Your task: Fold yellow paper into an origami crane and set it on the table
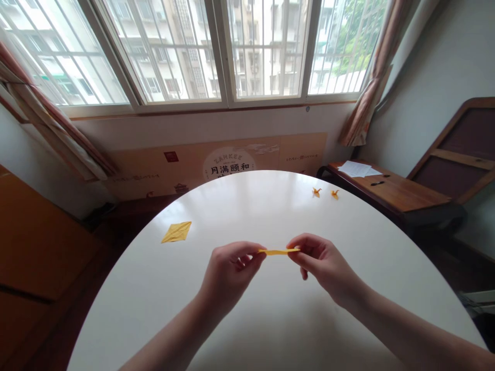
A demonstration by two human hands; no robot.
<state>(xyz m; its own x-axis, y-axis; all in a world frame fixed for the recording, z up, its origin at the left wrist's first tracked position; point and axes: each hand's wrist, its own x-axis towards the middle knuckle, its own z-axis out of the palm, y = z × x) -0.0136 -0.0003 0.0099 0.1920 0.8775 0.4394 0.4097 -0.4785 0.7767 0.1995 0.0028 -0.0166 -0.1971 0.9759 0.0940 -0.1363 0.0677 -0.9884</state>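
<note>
Between my two hands stretches a narrow yellow piece of folded paper (277,252), seen nearly edge-on above the table. My left hand (235,265) pinches its left end between thumb and fingers. At the other end, my right hand (319,260) grips it in the same way, with the lower fingers curled beneath. A creased yellow paper sheet (177,232) lies on the table to the left, apart from my hands. Two small folded paper cranes, one left (316,192) and one right (334,194), rest near the far right edge.
The round white table (247,319) fills the foreground. Behind it, a printed cardboard panel (263,149) leans below the barred window. To the right stands a wooden side table (410,193) with white papers (358,169) on it, and a wooden cabinet (34,247) stands at left.
</note>
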